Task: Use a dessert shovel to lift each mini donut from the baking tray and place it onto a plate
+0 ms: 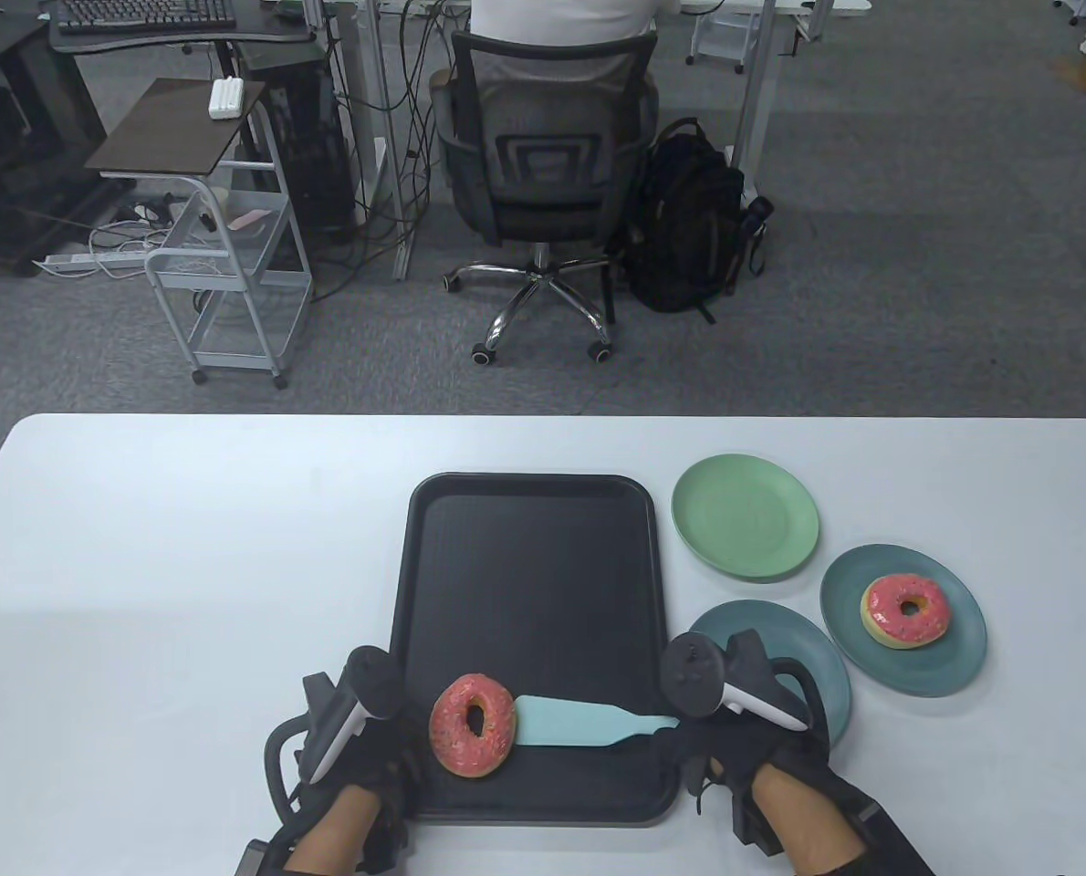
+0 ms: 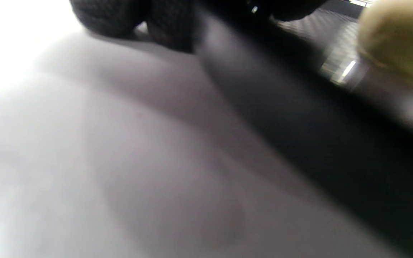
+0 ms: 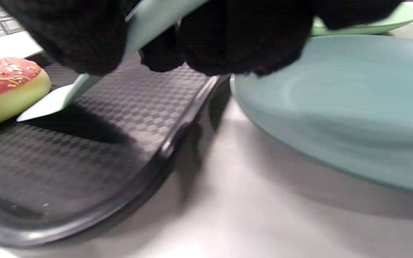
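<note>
Table view, left to right:
left hand [image 1: 360, 757]: at tray's near-left rim, fingers hidden, grip can't be told; use it to brace the tray.
tray [image 1: 534, 547]: black, holds one donut.
donut [image 1: 473, 725]: near edge of tray, shovel tip touching its right side.
shovel [image 1: 579, 721]: keep blade flat, slide fully under.
right hand [image 1: 735, 721]: fingers wrapped round the handle.
near plate [image 1: 821, 671]: bare, likely drop spot; second donut [image 1: 905, 610] already plated.
</note>
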A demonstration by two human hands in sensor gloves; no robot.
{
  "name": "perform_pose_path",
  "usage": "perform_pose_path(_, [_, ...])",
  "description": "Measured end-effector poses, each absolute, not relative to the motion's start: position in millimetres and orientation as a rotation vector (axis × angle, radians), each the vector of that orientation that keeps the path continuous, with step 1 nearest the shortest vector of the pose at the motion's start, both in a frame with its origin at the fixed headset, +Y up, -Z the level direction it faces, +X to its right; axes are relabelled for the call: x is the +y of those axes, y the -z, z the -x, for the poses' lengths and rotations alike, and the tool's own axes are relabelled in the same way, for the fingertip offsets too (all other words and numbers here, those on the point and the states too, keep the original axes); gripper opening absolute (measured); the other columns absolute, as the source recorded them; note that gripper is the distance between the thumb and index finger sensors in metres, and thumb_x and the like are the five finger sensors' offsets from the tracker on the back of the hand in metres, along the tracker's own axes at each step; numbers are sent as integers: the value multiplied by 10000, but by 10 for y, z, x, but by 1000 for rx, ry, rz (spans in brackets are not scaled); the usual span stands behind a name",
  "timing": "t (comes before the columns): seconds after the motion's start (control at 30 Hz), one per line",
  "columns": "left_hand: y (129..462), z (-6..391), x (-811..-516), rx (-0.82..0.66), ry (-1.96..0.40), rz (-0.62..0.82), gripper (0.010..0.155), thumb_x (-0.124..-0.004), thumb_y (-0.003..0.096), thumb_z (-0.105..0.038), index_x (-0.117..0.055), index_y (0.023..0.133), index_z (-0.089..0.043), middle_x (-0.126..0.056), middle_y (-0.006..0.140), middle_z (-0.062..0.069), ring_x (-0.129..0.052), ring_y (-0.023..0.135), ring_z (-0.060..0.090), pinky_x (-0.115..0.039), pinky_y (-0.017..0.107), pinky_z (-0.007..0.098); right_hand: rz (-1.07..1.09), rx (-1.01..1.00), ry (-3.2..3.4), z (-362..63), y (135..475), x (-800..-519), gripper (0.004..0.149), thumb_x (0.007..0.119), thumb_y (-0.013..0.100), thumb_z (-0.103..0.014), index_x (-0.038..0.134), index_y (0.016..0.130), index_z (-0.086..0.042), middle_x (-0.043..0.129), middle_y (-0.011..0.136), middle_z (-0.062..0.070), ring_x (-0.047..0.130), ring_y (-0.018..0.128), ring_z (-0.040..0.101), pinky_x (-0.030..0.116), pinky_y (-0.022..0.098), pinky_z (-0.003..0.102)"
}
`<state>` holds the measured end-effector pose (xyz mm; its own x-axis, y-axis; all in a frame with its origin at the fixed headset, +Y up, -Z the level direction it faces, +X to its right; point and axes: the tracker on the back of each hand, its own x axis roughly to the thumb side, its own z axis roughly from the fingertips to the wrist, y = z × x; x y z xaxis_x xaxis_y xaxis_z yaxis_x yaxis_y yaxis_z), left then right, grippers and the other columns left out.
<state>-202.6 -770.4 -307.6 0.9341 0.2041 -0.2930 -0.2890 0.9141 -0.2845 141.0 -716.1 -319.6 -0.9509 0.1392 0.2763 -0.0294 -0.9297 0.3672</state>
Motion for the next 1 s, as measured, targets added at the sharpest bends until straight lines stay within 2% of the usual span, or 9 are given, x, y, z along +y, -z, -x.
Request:
perform_pose_path(0.4, [3084,1997,-7715,243,-227,339,650,-692,527,-391,-417,1075,-176,-711,890,56,-904,530,176,-809,471,447,-582,553,-2903,-1209,3298,-7326,510,861,417,-487,767,875,-284,917,625,126,904,365,299,833,229,441])
perform_pose_path(0.57, [3085,1984,-7717,246,-215,339,650,-688,527,-387,-410,1074,-172,-708,888,56,-904,526,176,-809,470,448,-602,579,-2826,-1132,3331,-7368,500,852,425,-499,772,871,-288,928,598,114,907,333,276,836,193,410])
perform_pose_path(0.67, [3084,1959,-7721,243,-192,336,661,-701,527,-395,-403,1071,-165,-706,886,59,-901,525,173,-809,471,447,-665,585,-2774,-928,3278,-7455,501,862,426,-485,779,873,-275,926,597,130,901,328,289,826,185,419])
perform_pose_path(0.77, [3087,1997,-7726,244,-220,334,651,-698,527,-388,-410,1071,-176,-711,880,45,-905,519,165,-813,461,435,-719,502,-2897,-820,3280,-7481,503,834,412,-521,757,862,-310,927,596,100,913,337,264,845,199,407])
perform_pose_path(0.83, [3091,2003,-7726,243,-230,338,650,-699,528,-388,-410,1071,-178,-710,878,44,-905,518,167,-811,459,435,-668,532,-2782,-842,3294,-7502,502,863,417,-483,778,865,-274,919,599,135,894,338,304,818,199,437])
perform_pose_path(1.0, [3092,1988,-7724,249,-213,332,645,-698,527,-386,-421,1069,-175,-718,874,41,-910,513,163,-818,459,431,-716,469,-2847,-791,3252,-7469,507,852,414,-491,771,866,-277,923,597,123,899,337,293,825,199,430])
